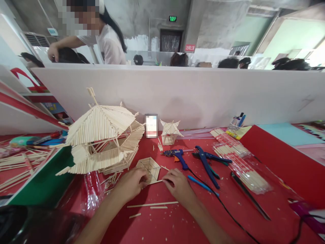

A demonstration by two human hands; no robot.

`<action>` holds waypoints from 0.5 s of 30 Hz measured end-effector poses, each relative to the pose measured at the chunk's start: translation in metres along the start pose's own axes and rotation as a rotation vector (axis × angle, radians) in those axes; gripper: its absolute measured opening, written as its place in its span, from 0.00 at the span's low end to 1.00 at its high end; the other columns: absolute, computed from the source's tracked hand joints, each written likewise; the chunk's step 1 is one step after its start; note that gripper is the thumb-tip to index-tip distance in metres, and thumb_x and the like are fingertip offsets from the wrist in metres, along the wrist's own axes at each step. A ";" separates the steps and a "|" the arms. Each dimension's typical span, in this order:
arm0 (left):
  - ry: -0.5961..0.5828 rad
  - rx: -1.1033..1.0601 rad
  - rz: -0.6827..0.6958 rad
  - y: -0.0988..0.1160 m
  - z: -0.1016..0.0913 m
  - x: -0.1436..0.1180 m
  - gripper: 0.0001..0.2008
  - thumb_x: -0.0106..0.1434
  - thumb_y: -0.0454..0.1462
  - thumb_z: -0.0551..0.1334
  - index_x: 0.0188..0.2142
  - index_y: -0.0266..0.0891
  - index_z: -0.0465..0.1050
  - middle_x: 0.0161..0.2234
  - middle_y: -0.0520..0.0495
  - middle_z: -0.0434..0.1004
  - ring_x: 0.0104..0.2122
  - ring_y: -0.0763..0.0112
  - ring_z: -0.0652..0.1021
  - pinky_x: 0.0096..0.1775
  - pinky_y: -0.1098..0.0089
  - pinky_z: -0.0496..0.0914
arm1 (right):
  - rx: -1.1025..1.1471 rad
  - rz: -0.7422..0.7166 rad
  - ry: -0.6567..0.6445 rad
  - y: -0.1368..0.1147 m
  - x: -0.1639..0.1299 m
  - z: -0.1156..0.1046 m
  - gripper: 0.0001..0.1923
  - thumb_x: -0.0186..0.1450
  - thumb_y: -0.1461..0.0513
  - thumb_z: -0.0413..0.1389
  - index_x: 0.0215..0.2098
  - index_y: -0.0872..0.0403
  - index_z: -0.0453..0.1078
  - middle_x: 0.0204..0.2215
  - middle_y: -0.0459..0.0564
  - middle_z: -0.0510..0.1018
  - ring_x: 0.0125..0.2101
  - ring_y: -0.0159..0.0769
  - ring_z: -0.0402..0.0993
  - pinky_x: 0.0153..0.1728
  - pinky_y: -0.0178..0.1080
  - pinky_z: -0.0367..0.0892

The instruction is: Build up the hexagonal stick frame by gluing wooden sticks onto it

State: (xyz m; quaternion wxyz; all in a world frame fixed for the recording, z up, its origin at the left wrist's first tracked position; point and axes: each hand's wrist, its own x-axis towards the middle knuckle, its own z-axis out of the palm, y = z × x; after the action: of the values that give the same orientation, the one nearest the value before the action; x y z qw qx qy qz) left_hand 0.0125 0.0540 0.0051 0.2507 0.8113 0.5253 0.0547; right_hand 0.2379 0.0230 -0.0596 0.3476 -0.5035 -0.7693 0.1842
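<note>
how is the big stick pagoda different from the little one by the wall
The big stick pagoda is far larger than the little pagoda. The big pagoda leans over, its spire tilted left, while the little pagoda stands upright. The big pagoda shows stacked roof tiers; the little pagoda shows one roof over an open frame. The big pagoda sits nearer the left hand; the little pagoda stands by the white partition. Both are built of pale wooden sticks.
</note>
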 end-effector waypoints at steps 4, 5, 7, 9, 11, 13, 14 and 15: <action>-0.028 -0.008 -0.060 -0.001 0.000 0.003 0.08 0.55 0.29 0.64 0.33 0.43 0.74 0.33 0.53 0.78 0.36 0.67 0.77 0.35 0.72 0.62 | -0.007 -0.002 0.005 0.000 0.000 0.000 0.07 0.64 0.69 0.60 0.33 0.52 0.77 0.32 0.49 0.78 0.36 0.38 0.71 0.38 0.38 0.66; -0.032 -0.009 -0.069 -0.001 0.000 0.003 0.08 0.55 0.29 0.64 0.33 0.44 0.74 0.33 0.53 0.78 0.36 0.67 0.77 0.35 0.72 0.62 | -0.005 -0.004 0.006 0.000 0.000 0.001 0.07 0.65 0.69 0.59 0.33 0.52 0.77 0.32 0.49 0.78 0.36 0.38 0.71 0.38 0.38 0.66; -0.031 -0.007 -0.065 0.000 -0.001 0.003 0.08 0.55 0.30 0.63 0.33 0.44 0.74 0.35 0.53 0.78 0.37 0.67 0.77 0.36 0.72 0.62 | 0.000 -0.002 0.004 0.000 0.000 0.001 0.07 0.65 0.70 0.59 0.34 0.52 0.77 0.32 0.48 0.78 0.36 0.38 0.71 0.38 0.38 0.66; -0.019 -0.006 -0.042 0.000 0.000 0.002 0.07 0.55 0.29 0.62 0.32 0.44 0.73 0.35 0.53 0.78 0.38 0.67 0.77 0.36 0.72 0.62 | -0.001 0.004 -0.004 -0.001 0.000 0.001 0.08 0.65 0.70 0.59 0.34 0.52 0.77 0.32 0.48 0.78 0.36 0.38 0.71 0.38 0.38 0.66; -0.008 -0.015 -0.032 0.000 0.000 0.001 0.07 0.55 0.29 0.62 0.32 0.43 0.73 0.34 0.53 0.78 0.37 0.67 0.77 0.36 0.72 0.62 | -0.008 0.008 -0.012 -0.001 0.000 0.000 0.08 0.65 0.69 0.59 0.34 0.52 0.77 0.32 0.49 0.78 0.36 0.39 0.71 0.39 0.39 0.66; -0.001 -0.026 -0.042 0.000 0.002 0.002 0.06 0.55 0.30 0.62 0.32 0.42 0.72 0.34 0.53 0.79 0.37 0.67 0.77 0.36 0.72 0.62 | -0.010 0.006 -0.013 -0.001 0.000 0.000 0.08 0.65 0.69 0.59 0.34 0.52 0.77 0.33 0.49 0.78 0.36 0.39 0.71 0.39 0.39 0.66; 0.000 -0.030 -0.049 -0.001 0.002 0.002 0.06 0.55 0.30 0.63 0.32 0.42 0.73 0.34 0.52 0.79 0.36 0.67 0.77 0.36 0.72 0.62 | -0.007 0.003 -0.010 -0.001 0.000 0.000 0.08 0.65 0.69 0.59 0.34 0.52 0.77 0.33 0.49 0.78 0.36 0.39 0.71 0.39 0.39 0.66; 0.001 -0.034 -0.055 -0.002 0.003 0.002 0.06 0.55 0.30 0.63 0.32 0.42 0.73 0.33 0.52 0.79 0.36 0.67 0.77 0.35 0.72 0.62 | -0.004 -0.001 -0.007 -0.001 0.000 0.000 0.08 0.65 0.69 0.59 0.34 0.52 0.77 0.32 0.49 0.78 0.36 0.39 0.71 0.38 0.39 0.66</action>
State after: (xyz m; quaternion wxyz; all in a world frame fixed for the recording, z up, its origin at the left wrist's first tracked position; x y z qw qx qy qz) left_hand 0.0130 0.0552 0.0014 0.2654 0.7921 0.5468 0.0572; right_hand 0.2371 0.0228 -0.0585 0.3439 -0.5032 -0.7711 0.1843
